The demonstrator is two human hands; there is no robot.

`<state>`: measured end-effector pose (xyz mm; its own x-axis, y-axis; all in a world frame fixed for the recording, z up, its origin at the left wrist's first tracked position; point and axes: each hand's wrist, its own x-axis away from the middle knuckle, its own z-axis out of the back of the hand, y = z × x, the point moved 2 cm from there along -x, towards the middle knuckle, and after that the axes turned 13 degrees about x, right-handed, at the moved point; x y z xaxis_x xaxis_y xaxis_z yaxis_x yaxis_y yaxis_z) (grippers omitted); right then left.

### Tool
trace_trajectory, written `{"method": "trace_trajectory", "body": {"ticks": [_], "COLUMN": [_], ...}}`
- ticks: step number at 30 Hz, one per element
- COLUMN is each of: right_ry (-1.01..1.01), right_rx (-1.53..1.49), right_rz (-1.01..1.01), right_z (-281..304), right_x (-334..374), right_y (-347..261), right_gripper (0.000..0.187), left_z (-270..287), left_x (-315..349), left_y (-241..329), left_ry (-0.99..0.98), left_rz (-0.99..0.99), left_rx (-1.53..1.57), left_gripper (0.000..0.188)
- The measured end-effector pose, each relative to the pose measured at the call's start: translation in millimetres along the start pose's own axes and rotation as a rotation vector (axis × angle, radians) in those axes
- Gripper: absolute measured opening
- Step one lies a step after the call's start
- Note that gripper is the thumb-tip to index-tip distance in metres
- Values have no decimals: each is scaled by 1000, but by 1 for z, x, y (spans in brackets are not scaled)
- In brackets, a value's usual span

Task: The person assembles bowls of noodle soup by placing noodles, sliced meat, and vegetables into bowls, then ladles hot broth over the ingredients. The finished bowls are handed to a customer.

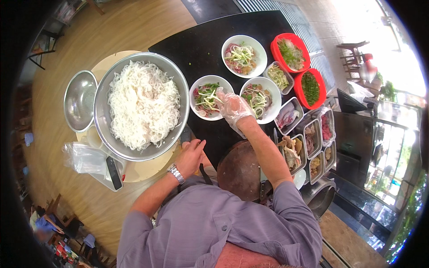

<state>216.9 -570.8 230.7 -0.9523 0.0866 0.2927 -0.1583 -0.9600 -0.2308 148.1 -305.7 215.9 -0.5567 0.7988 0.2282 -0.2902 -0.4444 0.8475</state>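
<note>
My right hand (234, 107), in a clear plastic glove, reaches over the right rim of a white bowl (193, 103). Its fingers are drawn together at the pale green vegetable strips (207, 94) lying on meat and herbs there; the glove partly hides what they pinch. Two more white bowls, one at the right (278, 105) and one farther back (264, 58), hold similar strips over meat. My left hand (190, 156), bare with a metal watch at the wrist, rests by the near table edge, fingers stretched out and holding nothing visible. Beside it is a dark handle-like piece (185, 134).
A big steel bowl of white noodles (144, 105) stands at left, by a mesh strainer (79, 102) and plastic bags (82, 157). At right are red containers of herbs (309, 89), a tub of strips (278, 77) and several meat containers (292, 152). A round chopping board (241, 172) lies close to me.
</note>
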Motion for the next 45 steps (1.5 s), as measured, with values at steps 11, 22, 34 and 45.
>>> {"method": "trace_trajectory", "body": {"ticks": [11, 22, 34, 45], "right_ry": [92, 229, 414, 118], "right_rx": [205, 92, -221, -1153], "right_rz": [-34, -324, -542, -880], "right_z": [5, 36, 99, -31], "right_x": [2, 38, 90, 280], "right_y": [-12, 79, 149, 60], "right_gripper": [25, 32, 33, 30], "left_z": [6, 31, 90, 130], "left_x": [-101, -24, -100, -368], "left_y": [15, 42, 65, -42], "left_ry": [223, -14, 36, -100], "left_rz": [293, 53, -90, 486], "left_rx": [-310, -120, 206, 947], "left_gripper": [70, 67, 59, 24]}}
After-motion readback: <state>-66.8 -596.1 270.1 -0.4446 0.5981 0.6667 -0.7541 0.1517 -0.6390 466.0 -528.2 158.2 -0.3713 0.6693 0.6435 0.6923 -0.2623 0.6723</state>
